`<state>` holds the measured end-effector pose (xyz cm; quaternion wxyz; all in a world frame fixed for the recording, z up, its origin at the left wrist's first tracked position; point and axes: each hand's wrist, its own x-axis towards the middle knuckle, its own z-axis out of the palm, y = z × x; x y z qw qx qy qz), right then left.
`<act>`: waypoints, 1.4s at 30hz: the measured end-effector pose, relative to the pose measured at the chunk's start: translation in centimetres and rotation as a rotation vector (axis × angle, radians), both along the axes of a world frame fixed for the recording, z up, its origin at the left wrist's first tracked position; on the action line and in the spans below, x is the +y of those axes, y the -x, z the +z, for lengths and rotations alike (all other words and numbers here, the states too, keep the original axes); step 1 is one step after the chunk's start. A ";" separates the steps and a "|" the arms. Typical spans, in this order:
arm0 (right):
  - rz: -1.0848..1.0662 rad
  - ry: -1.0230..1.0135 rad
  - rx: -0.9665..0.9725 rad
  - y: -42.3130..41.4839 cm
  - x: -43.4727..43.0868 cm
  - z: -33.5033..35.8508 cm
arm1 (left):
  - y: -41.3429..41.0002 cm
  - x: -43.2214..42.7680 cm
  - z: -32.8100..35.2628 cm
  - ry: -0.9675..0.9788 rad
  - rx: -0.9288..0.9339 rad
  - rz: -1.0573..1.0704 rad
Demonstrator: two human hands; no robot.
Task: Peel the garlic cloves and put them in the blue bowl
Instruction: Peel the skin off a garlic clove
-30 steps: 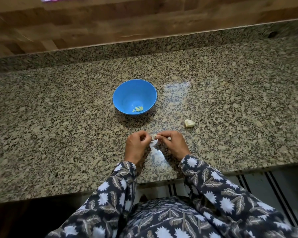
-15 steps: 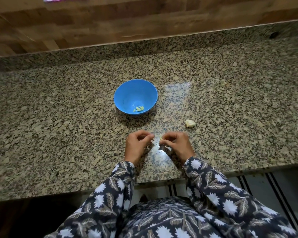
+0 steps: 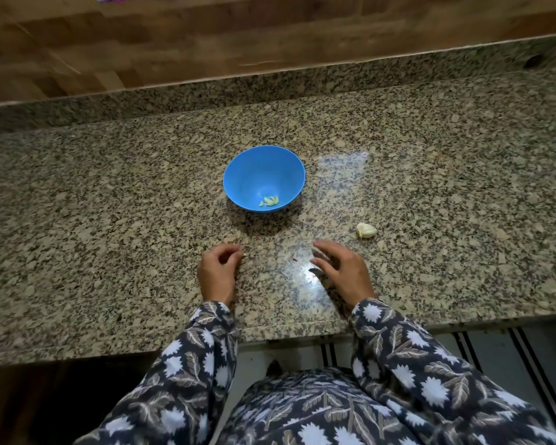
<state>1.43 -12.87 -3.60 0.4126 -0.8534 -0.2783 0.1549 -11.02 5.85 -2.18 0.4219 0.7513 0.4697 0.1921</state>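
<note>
Hands apart, low on the bench (image 3: 109, 220)

A garlic clove (image 3: 366, 231) lies just beyond the right hand (image 3: 342, 268), long axis roughly left-right. Open granite runs from the hands up to the blue bowl (image 3: 254, 175), peeled cloves (image 3: 269, 201) inside. Right fingers spread, empty; left hand (image 3: 219, 273) curled (contents unclear).

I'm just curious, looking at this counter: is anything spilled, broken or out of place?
Nothing serious. The bowl stands upright with peeled cloves inside. One garlic piece lies alone on the counter, right of the bowl, and a few thin dark scraps, probably peel, lie between the left hand and right hand.
</note>
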 end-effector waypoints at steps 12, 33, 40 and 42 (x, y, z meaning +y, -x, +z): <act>-0.006 -0.042 -0.039 0.5 -0.8 -1.6 | -2.1 -5.8 -2.5 -0.230 0.156 -0.764; 0.027 -0.039 0.006 0.6 -1.1 -1.3 | 3.6 -6.8 -0.4 -0.741 0.231 -0.773; 0.030 -0.038 -0.034 0.7 -1.1 -1.3 | 1.5 -10.8 -0.5 -0.452 0.445 -0.296; 0.011 -0.019 -0.041 0.9 -0.9 -1.2 | 0.8 -12.2 -0.2 -0.292 0.382 -0.240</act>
